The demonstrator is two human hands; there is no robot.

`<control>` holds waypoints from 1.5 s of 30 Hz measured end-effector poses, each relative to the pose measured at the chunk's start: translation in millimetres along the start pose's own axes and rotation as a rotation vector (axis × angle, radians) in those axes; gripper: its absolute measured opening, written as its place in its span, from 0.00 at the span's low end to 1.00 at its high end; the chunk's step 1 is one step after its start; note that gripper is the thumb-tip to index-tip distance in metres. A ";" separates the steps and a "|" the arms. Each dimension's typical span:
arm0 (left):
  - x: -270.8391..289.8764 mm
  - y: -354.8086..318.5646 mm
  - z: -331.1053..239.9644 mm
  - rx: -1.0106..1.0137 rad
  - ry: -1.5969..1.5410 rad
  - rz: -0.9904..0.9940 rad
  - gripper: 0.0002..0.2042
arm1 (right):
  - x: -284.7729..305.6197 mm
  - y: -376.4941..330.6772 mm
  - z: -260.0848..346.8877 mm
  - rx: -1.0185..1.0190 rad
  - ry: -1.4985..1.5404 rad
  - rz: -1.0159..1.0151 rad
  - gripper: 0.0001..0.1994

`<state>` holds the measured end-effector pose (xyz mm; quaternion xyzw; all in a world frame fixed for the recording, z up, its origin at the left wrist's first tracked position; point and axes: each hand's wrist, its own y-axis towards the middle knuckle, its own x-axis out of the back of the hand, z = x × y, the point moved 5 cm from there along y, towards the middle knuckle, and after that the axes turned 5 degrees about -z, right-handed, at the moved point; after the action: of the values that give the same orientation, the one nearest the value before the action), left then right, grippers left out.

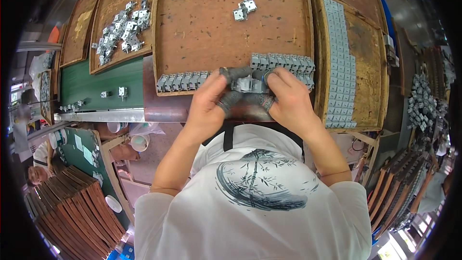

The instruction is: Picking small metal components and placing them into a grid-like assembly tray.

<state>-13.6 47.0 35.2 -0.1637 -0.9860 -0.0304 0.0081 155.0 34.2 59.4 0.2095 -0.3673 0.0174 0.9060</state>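
Note:
My left hand [210, 97] and my right hand [291, 95] meet at the front edge of a wooden tray [207, 33], with dark coverings on the thumbs and forefingers. Pinched between them is a small silver-grey metal block part [248, 85]; the fingers partly cover it, so I cannot tell whether it is one piece or a few. Left of my left hand, a row of similar block parts [183, 81] stands along the tray's near wall. Two more rows of block parts [284, 61] line up by my right hand. Loose parts [245, 9] lie at the tray's far side.
A second tray on the left holds a heap of loose parts [125, 29]. Below it, a few parts [123, 92] sit on a green surface [77, 79]. The right tray [368, 67] carries packed columns of blocks [339, 62]. Stacked trays [77, 212] stand lower left, near another person.

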 end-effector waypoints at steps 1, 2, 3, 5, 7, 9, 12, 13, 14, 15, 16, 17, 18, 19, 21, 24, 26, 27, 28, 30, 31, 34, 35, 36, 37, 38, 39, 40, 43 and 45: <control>-3.3 -0.9 -0.5 -0.047 0.147 -0.008 0.19 | -1.9 -0.3 -0.6 0.054 -0.065 -0.027 0.12; -5.8 -1.5 7.9 -0.039 0.184 -0.037 0.19 | -3.3 -1.3 -0.3 0.106 -0.130 -0.056 0.12; -11.2 -3.0 11.8 -0.038 0.187 -0.032 0.19 | -7.3 -2.9 -2.5 0.103 -0.129 -0.059 0.12; -18.3 -2.1 13.9 -0.031 0.123 -0.143 0.19 | -13.8 -5.9 -9.5 0.071 -0.137 -0.122 0.12; -19.2 2.8 17.9 -0.009 0.135 -0.131 0.19 | -16.1 -5.3 -18.7 0.051 -0.095 -0.132 0.12; -19.6 7.2 28.4 0.160 -0.214 -0.078 0.18 | -10.5 -4.5 -25.2 0.039 -0.041 -0.129 0.11; -17.7 8.9 36.5 0.232 -0.259 0.000 0.21 | -2.9 -1.5 -32.1 -0.041 0.059 0.077 0.11; -20.1 9.9 34.7 0.203 -0.270 0.013 0.20 | -5.0 -2.6 -32.7 -0.049 0.059 0.072 0.11; -23.1 10.6 36.6 0.191 -0.200 0.004 0.22 | -5.5 -2.9 -31.2 -0.019 0.008 0.024 0.11; -27.5 10.7 39.8 0.194 -0.201 0.010 0.22 | -7.0 -3.5 -29.7 0.012 -0.043 -0.023 0.11; -29.1 11.0 41.9 0.159 -0.131 -0.029 0.22 | -13.4 -5.6 -30.9 0.007 -0.046 -0.025 0.11; -30.6 13.7 39.2 0.123 -0.061 -0.069 0.22 | -18.5 -7.5 -32.9 0.015 -0.094 -0.082 0.12; -33.2 14.8 35.1 0.124 -0.063 -0.064 0.22 | -19.5 -8.4 -33.6 0.023 -0.141 -0.138 0.12; -35.3 15.2 27.2 0.099 0.130 -0.053 0.25 | -19.2 -8.8 -34.1 0.019 -0.144 -0.138 0.12; -35.0 15.6 24.6 0.077 0.332 -0.042 0.28 | -18.7 -7.8 -30.7 -0.035 -0.071 -0.161 0.12; -32.9 20.3 21.9 -0.209 0.632 -0.135 0.33 | -19.2 -14.2 -30.0 -0.192 0.063 0.040 0.14; -33.7 22.2 18.7 -0.319 0.473 -0.059 0.33 | -11.5 -9.9 -34.2 -0.242 0.115 0.059 0.17; -36.5 22.9 19.8 -0.318 0.472 -0.057 0.33 | -9.6 -8.4 -39.9 -0.287 0.164 0.081 0.21; -40.1 23.3 21.5 -0.320 0.401 -0.034 0.34 | -19.4 -8.3 -49.2 -0.306 0.292 0.211 0.27; -42.0 20.4 25.7 -0.312 0.356 0.004 0.35 | -24.6 -16.2 -54.8 -0.347 0.349 0.265 0.26; -41.9 20.2 24.7 -0.311 0.351 0.007 0.35 | -26.6 -19.5 -56.3 -0.382 0.410 0.318 0.25; -48.9 17.1 15.4 -0.444 0.432 0.065 0.34 | -18.7 -22.5 -51.6 -0.346 0.428 0.253 0.21; -50.3 18.5 14.2 -0.444 0.420 0.055 0.33 | -16.9 -23.1 -52.2 -0.351 0.438 0.265 0.20; -52.1 20.1 13.3 -0.445 0.407 0.044 0.31 | -16.0 -23.9 -54.7 -0.350 0.434 0.262 0.20; -52.3 22.9 13.2 -0.451 0.403 0.045 0.31 | -18.6 -27.0 -61.0 -0.409 0.397 0.316 0.19; -52.6 28.2 20.1 -0.374 0.459 0.128 0.31 | -20.6 -29.4 -67.4 -0.468 0.358 0.370 0.18; -53.6 34.1 26.9 -0.298 0.511 0.212 0.30 | -15.1 -29.4 -73.0 -0.468 0.349 0.367 0.18; -51.8 42.0 22.3 -0.374 0.558 0.153 0.29 | -0.5 -29.2 -84.2 -0.486 0.327 0.257 0.16; -13.9 74.5 60.8 -0.089 0.504 -0.010 0.27 | 67.0 -38.5 -148.4 -0.676 0.062 -0.118 0.12; 10.5 89.7 74.3 -0.058 0.593 0.029 0.26 | 115.4 -63.4 -219.1 -0.804 0.131 -0.429 0.11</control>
<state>5.0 139.7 -33.5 -0.1618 -0.9369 -0.1051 0.2916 395.2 48.3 -27.0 -0.0888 -0.2351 -0.3012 0.9198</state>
